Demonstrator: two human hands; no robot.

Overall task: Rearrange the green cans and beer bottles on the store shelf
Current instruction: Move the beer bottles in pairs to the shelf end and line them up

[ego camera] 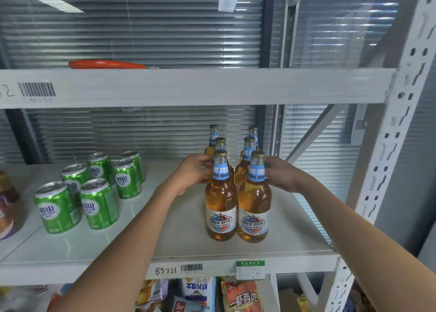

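Observation:
Several amber beer bottles (221, 207) with blue neck labels stand in two rows on the white shelf (179, 241), right of centre. My left hand (193, 172) wraps the left middle bottle (220, 144) behind the front one. My right hand (280, 174) holds the right middle bottle (247, 156); the front right bottle (254, 207) hides most of it. Several green cans (99, 203) stand grouped at the shelf's left, apart from both hands.
A purple container (7, 203) sits at the far left edge. The upper shelf beam (188, 87) hangs above the bottle tops, with an orange tool (106, 64) on it. A perforated upright post (387, 146) bounds the right. Snack packets (240, 295) fill the shelf below.

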